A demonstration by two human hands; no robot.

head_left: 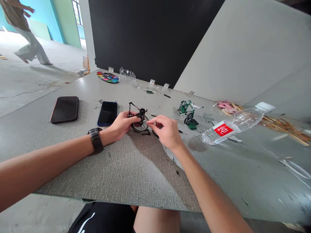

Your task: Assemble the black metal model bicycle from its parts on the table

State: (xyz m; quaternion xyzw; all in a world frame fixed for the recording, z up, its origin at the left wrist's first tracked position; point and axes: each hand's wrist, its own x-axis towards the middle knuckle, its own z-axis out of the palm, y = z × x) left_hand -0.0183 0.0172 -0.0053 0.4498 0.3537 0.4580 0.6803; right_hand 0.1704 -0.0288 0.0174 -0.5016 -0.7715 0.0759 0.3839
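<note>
The place looks like a bare, unfinished interior serving as a makeshift craft workshop: a stained, dusty pale floor (19, 81), a turquoise wall (46, 9) beside a green wall (66, 22), and a surface (121, 171) bearing a paint palette (108, 77), metal brackets (152, 82) and wood strips (289, 125).

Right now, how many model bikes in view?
2. The left hand holds, and partly hides, the black model bike, with the right hand close by; the green model bike is on the table, beyond the right hand and to its right. No others show.
</note>
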